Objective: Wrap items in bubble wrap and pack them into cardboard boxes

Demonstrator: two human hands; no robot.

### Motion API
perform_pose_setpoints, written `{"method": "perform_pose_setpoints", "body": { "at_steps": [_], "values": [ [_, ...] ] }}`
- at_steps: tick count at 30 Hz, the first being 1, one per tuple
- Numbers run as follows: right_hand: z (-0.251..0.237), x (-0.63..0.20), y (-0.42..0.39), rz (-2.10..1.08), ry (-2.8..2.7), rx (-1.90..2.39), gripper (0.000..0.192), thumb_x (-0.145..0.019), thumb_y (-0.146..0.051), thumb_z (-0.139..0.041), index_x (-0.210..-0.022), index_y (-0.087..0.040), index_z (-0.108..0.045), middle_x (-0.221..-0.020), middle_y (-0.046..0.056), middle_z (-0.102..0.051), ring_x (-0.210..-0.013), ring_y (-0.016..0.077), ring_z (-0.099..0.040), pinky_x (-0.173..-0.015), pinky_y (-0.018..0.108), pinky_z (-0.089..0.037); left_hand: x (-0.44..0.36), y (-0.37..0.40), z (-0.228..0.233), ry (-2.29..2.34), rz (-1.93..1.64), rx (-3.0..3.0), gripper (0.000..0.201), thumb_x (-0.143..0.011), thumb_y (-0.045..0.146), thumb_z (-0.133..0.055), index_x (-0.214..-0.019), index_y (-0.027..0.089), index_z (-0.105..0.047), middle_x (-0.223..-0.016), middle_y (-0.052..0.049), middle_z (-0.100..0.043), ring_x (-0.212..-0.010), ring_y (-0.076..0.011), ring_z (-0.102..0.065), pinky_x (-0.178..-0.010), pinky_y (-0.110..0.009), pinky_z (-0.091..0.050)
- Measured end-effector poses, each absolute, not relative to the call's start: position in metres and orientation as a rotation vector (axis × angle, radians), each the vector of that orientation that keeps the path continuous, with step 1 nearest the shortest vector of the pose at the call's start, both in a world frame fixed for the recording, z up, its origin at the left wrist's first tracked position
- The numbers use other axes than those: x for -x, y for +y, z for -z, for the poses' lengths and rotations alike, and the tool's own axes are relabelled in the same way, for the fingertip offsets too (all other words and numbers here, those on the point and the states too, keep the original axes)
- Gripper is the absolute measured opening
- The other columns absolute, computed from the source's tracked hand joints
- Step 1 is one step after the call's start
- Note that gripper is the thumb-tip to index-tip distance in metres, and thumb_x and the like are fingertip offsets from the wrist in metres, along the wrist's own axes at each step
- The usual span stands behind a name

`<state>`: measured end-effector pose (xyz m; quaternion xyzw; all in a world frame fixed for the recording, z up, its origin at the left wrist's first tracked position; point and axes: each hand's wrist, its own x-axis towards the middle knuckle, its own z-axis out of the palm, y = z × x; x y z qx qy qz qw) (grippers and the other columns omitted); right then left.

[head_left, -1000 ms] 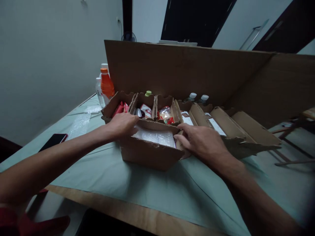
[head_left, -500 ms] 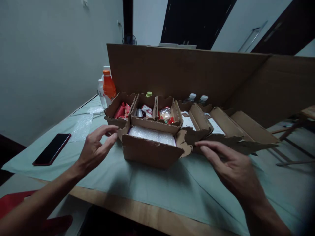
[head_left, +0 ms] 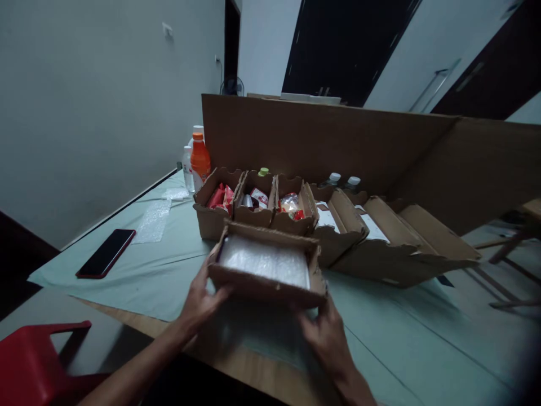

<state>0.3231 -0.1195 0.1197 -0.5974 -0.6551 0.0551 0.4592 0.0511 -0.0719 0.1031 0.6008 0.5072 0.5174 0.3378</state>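
box (head_left: 262, 285) brown | bottle (head_left: 200, 159) orange | phone (head_left: 106, 260) black, red-edged | chair (head_left: 38, 355) red

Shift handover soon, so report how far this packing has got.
Done: three boxes in the back row hold packets. In hand: left hand and right hand lift a box lined with bubble wrap, with no packets visible inside. Left: the boxes to the right show only white sheets.

Left hand (head_left: 199, 301) and right hand (head_left: 325, 332) cupped upward, fingers curled, gripping.
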Motion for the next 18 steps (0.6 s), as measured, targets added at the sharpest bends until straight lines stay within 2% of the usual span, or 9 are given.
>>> {"method": "perform_pose_setpoints", "body": {
  "at_steps": [3,6,10,13,15,18],
  "values": [
    [-0.116,-0.291,-0.131,-0.177,-1.712,1.360,0.065,-0.092,-0.043,-0.060,-0.150,-0.020,-0.042,-0.142,0.015,-0.059,-0.131,0.0315,-0.057,-0.105,0.048,-0.051,-0.007,-0.112,-0.106,1.619,-1.334,-1.403,0.064,-0.074,0.058,-0.072,-0.123,0.017,-0.062,-0.105,-0.009,-0.071,-0.106,-0.0307,-0.067,-0.092,-0.041,-0.054],
    [-0.135,-0.268,-0.107,-0.304,-1.773,1.316,0.063,-0.090,-0.045,-0.063,-0.145,-0.018,-0.049,-0.139,0.016,-0.062,-0.127,0.0325,-0.059,-0.104,0.049,-0.051,0.007,-0.111,-0.136,1.783,-1.356,-1.339,0.062,-0.072,0.060,-0.072,-0.115,0.016,-0.063,-0.090,-0.005,-0.071,-0.089,-0.0271,-0.068,-0.082,-0.038,-0.056],
    [-0.165,-0.292,-0.083,-0.348,-1.634,1.445,0.053,-0.088,-0.048,-0.061,-0.132,-0.018,-0.057,-0.117,0.013,-0.071,-0.105,0.0291,-0.068,-0.090,0.044,-0.056,-0.039,-0.075,-0.165,1.469,-1.453,-1.472,0.065,-0.079,0.049,-0.067,-0.133,0.016,-0.054,-0.121,-0.011,-0.070,-0.112,-0.0276,-0.065,-0.099,-0.040,-0.052],
    [-0.167,-0.326,-0.104,-0.198,-1.539,1.592,0.041,-0.088,-0.051,-0.059,-0.115,-0.021,-0.064,-0.102,0.009,-0.074,-0.092,0.0278,-0.069,-0.080,0.040,-0.057,-0.075,-0.069,-0.157,1.309,-1.456,-1.569,0.075,-0.080,0.046,-0.068,-0.145,0.017,-0.046,-0.142,-0.015,-0.059,-0.132,-0.0305,-0.056,-0.112,-0.045,-0.044],
    [-0.158,-0.336,-0.124,-0.153,-1.530,1.623,0.037,-0.088,-0.052,-0.059,-0.110,-0.023,-0.065,-0.098,0.007,-0.073,-0.092,0.0285,-0.070,-0.079,0.039,-0.057,-0.079,-0.080,-0.142,1.280,-1.439,-1.579,0.077,-0.080,0.044,-0.069,-0.148,0.017,-0.043,-0.146,-0.016,-0.056,-0.136,-0.0313,-0.052,-0.115,-0.047,-0.041],
    [-0.142,-0.315,-0.133,-0.287,-1.584,1.552,0.047,-0.089,-0.050,-0.059,-0.126,-0.021,-0.060,-0.108,0.009,-0.073,-0.105,0.0295,-0.069,-0.085,0.039,-0.057,-0.051,-0.105,-0.125,1.414,-1.412,-1.510,0.070,-0.080,0.044,-0.070,-0.142,0.018,-0.049,-0.136,-0.014,-0.063,-0.128,-0.0317,-0.058,-0.110,-0.047,-0.046]
  ]
}}
